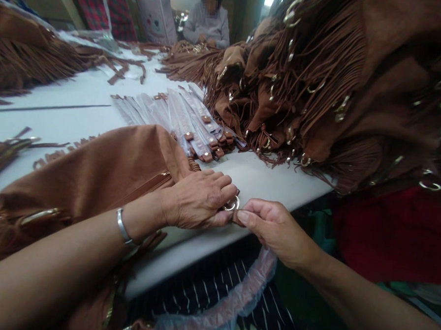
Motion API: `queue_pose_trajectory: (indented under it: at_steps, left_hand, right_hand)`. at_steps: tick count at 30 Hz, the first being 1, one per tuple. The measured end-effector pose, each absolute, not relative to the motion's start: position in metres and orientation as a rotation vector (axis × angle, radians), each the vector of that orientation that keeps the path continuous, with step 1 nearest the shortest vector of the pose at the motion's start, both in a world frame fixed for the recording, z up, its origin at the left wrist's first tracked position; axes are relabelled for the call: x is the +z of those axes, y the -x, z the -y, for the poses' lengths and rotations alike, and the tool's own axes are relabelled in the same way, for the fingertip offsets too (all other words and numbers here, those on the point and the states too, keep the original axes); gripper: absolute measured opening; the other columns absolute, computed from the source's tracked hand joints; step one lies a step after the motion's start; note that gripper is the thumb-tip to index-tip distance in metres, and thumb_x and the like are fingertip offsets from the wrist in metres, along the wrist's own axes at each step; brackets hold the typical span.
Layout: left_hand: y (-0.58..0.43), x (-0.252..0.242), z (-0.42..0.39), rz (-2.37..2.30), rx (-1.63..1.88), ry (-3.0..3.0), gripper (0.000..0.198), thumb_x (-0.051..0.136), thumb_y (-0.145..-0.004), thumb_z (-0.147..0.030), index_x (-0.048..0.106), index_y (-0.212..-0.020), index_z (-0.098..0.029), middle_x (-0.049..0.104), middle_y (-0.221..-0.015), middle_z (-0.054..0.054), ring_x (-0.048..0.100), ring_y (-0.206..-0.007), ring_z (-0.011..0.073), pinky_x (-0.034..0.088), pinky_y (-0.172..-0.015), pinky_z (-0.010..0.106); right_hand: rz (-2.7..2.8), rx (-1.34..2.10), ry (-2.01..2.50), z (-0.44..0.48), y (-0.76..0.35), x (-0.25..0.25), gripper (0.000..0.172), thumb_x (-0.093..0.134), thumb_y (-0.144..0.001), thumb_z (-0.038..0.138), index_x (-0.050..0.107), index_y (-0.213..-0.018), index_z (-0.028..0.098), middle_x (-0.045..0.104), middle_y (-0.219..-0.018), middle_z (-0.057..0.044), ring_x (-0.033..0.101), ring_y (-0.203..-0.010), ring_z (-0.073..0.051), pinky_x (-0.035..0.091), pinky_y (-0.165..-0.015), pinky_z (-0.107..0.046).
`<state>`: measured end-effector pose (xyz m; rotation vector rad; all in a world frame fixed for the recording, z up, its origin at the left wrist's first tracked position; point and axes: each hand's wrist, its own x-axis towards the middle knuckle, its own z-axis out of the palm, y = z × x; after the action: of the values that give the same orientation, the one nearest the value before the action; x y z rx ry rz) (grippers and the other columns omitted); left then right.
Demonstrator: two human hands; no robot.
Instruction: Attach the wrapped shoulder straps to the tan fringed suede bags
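Note:
A brown bag (106,159) lies on the white table under my left forearm. My left hand (198,198), with a silver bracelet at the wrist, is closed at the bag's right end. Its fingers grip a shiny metal ring (236,204). Touching that spot from the right, my right hand (272,224) pinches the brown end of a strap between thumb and fingers. The strap's plastic-wrapped length (231,301) hangs below that hand and curves over my lap. Whether the strap end passes through the ring is hidden by my fingers.
Several plastic-wrapped straps (186,116) with brown snap ends lie beyond my hands. A tall heap of fringed brown bags (344,68) with metal clips rises on the right. More fringed pieces (37,57) lie at left. A person (209,26) sits at the far end.

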<state>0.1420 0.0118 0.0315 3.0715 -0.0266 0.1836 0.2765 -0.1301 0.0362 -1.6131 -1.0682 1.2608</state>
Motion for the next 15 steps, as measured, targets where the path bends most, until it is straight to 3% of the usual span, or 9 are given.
queue_pose_trajectory:
  at_steps: [15]
  left_hand:
    - [-0.142,0.028,-0.008,0.107,0.246,-3.045,0.025,0.039,-0.086,-0.041,0.047,-0.086,-0.017,0.054,-0.086,0.006,0.050,-0.075,0.0214,0.041,-0.070,0.036]
  right_hand:
    - [0.857,1.418,1.516,0.116,-0.287,0.036,0.034,0.068,-0.067,0.043,0.052,-0.067,0.014,0.035,-0.047,0.007,0.021,-0.038,-0.003,0.010,-0.036,-0.019]
